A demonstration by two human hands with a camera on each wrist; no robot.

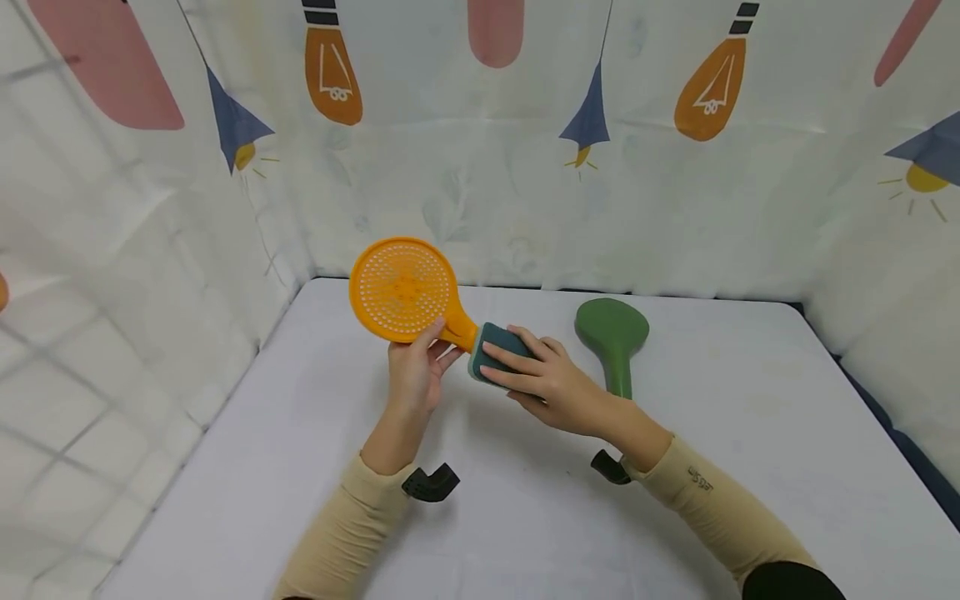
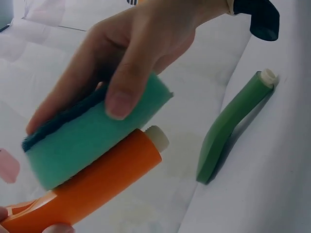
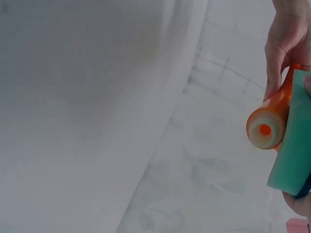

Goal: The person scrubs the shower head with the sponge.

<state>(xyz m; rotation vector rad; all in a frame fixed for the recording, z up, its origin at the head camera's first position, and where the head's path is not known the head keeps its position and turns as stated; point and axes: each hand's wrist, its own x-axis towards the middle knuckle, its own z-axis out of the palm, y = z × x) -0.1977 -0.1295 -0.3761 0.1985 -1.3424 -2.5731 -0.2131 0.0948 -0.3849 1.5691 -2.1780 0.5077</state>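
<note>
An orange plastic paddle with a round, perforated head (image 1: 403,287) and a smooth handle is being held up above the table, its head slanting toward the far left and its cream-coloured handle end (image 2: 158,138) pointing toward the right. The left hand (image 1: 416,375) is gripping it where head meets handle, the thumb pressing one side and the fingers closing in behind. A two-layer rectangular sponge, dark teal on one face and mint green below (image 1: 493,337), is resting its mint side along the handle. The right hand (image 1: 551,383) is pinching this sponge, its fingers spreading over the dark face and its thumb pressing the mint layer. Beyond the right forearm, a solid green paddle with a rounded head (image 1: 611,323) is lying on the white-covered table (image 1: 757,400), its handle partly hiding behind the arm. A pale curtain printed with lamps and bulbs (image 1: 487,208) is hanging behind everything.
</note>
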